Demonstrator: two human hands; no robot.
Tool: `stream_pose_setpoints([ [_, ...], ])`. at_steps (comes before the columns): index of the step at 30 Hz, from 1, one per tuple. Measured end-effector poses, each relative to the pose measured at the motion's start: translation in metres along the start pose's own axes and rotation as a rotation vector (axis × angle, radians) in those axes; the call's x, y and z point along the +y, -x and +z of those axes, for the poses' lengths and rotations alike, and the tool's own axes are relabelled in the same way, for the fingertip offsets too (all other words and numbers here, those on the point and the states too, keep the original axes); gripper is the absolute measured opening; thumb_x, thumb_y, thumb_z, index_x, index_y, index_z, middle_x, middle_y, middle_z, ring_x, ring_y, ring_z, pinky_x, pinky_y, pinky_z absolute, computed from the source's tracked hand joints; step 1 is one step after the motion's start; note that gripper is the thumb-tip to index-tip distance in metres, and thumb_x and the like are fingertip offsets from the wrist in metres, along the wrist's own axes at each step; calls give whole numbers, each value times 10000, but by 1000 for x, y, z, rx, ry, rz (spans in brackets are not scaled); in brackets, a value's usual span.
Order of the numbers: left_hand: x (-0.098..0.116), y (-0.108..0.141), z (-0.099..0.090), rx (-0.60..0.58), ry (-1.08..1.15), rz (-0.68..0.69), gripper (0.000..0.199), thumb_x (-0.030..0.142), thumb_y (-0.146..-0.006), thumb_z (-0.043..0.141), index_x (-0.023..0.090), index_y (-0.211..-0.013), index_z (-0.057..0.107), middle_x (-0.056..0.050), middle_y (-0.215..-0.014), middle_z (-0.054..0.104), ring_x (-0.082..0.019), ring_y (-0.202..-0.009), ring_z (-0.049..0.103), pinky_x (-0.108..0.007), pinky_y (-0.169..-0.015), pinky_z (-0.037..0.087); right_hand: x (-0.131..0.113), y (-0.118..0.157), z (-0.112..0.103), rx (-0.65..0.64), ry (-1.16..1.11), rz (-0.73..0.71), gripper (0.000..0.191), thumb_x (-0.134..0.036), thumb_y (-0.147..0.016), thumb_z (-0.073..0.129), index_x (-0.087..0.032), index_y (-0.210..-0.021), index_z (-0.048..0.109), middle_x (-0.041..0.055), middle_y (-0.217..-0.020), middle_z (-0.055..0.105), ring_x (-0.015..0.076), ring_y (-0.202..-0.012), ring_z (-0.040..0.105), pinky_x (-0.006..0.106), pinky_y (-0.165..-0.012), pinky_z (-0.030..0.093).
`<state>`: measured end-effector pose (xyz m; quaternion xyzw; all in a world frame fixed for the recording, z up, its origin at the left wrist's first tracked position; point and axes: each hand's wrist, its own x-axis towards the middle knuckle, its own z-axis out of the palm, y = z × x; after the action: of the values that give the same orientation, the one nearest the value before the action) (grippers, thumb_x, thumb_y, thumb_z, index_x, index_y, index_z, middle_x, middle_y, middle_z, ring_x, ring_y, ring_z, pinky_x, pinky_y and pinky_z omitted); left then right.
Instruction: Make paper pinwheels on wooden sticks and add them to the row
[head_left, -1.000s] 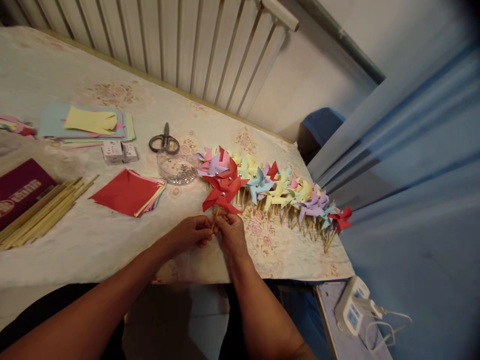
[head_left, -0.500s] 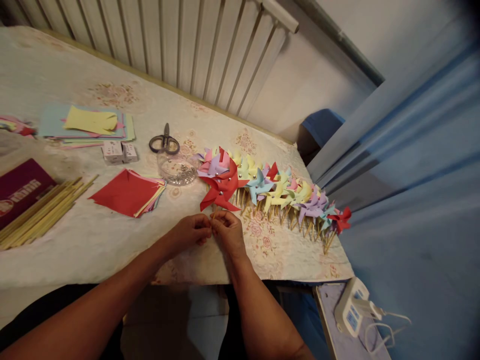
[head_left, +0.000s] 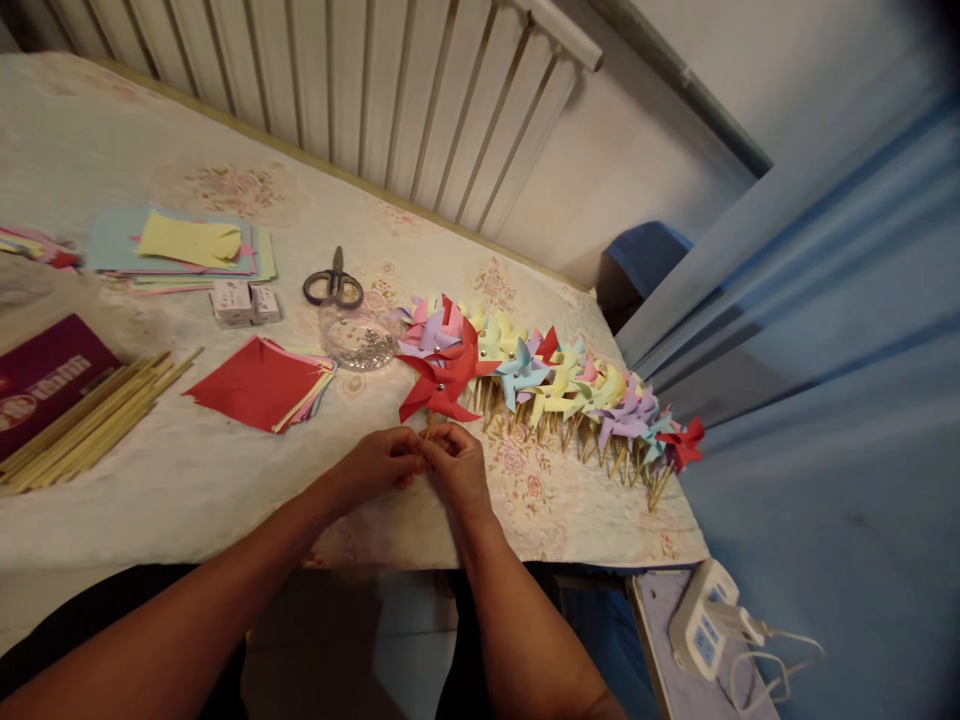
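Both my hands meet at the stick of a red paper pinwheel point(head_left: 441, 388), near the front of the table. The fingers of my left hand point(head_left: 390, 460) are pinched together on the thin wooden stick. Against it, my right hand point(head_left: 455, 460) is closed on the same stick with thumb and fingertips. Most of the stick is hidden by the fingers. Beyond and to the right lies a long row of finished paper pinwheels point(head_left: 555, 392) in several colours, on wooden sticks.
Left of my hands are a stack of square paper point(head_left: 259, 382), a clear dish of small metal pins point(head_left: 361, 343), scissors point(head_left: 334, 284), small boxes point(head_left: 244, 303), coloured sheets point(head_left: 112, 240) and wooden sticks point(head_left: 90, 430). A power strip point(head_left: 703, 618) rests beyond the table's right front corner.
The view has shifted slightly, so the things on the left appear a little further right. Both hands stay on the pinwheel's stick, almost unmoved.
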<state>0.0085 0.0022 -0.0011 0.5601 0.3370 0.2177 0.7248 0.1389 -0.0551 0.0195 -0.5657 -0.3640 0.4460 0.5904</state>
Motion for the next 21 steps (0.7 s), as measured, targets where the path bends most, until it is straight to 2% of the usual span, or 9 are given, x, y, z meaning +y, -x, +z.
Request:
stream_pose_setpoints([
  [7, -1, -1, -2, -3, -42, 2, 208, 326, -656, 692, 202, -696, 530, 55, -536, 547, -123, -499, 495, -252, -525, 383, 3, 0, 0, 11, 48, -28, 192, -329, -640, 779, -198, -702, 652, -75, -526, 485, 81, -490, 389, 219, -474, 300],
  [15, 1, 0, -1, -18, -79, -11, 218, 341, -665, 664, 197, -722, 509, 61, -552, 528, -118, -513, 478, -254, -532, 381, 2, 1, 0, 12, 70, -16, 179, -328, -636, 753, -203, -711, 650, -67, -540, 520, 93, -501, 425, 228, -490, 336],
  [21, 7, 3, -7, -46, -260, 27, 204, 372, -650, 606, 197, -700, 516, 53, -571, 493, -131, -533, 461, -270, -537, 353, 2, 1, 1, 32, 59, -21, 187, -331, -623, 757, -198, -695, 647, -71, -517, 525, 88, -489, 416, 224, -492, 342],
])
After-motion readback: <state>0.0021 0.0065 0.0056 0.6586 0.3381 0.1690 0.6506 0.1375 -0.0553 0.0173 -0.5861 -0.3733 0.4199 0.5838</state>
